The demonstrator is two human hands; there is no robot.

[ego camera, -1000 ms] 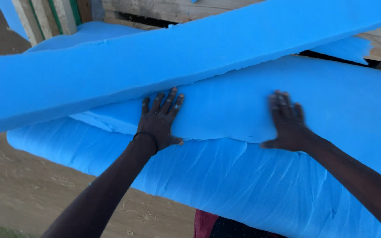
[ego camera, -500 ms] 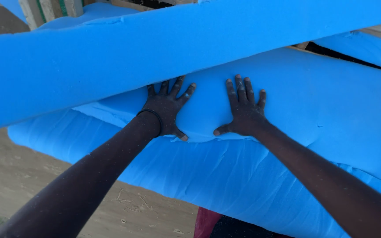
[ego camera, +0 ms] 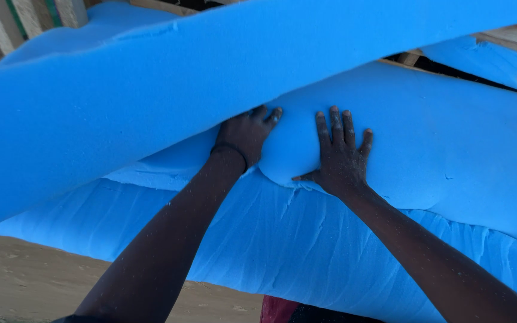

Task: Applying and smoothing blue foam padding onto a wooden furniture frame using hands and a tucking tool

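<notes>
Hands flat on blue foam slab [ego camera: 438, 143], left hand [ego camera: 243, 134] fingertips hidden under upper foam sheet [ego camera: 151, 101], right hand [ego camera: 339, 155] open.

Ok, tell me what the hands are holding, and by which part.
Nothing gripped: both hands, left and right, press flat on the foam pad's top near its front edge.

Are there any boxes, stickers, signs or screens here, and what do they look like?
None show. Only blue foam slabs, wooden planks behind them, and sandy ground below. The left hand and right hand press flat on the foam.
</notes>
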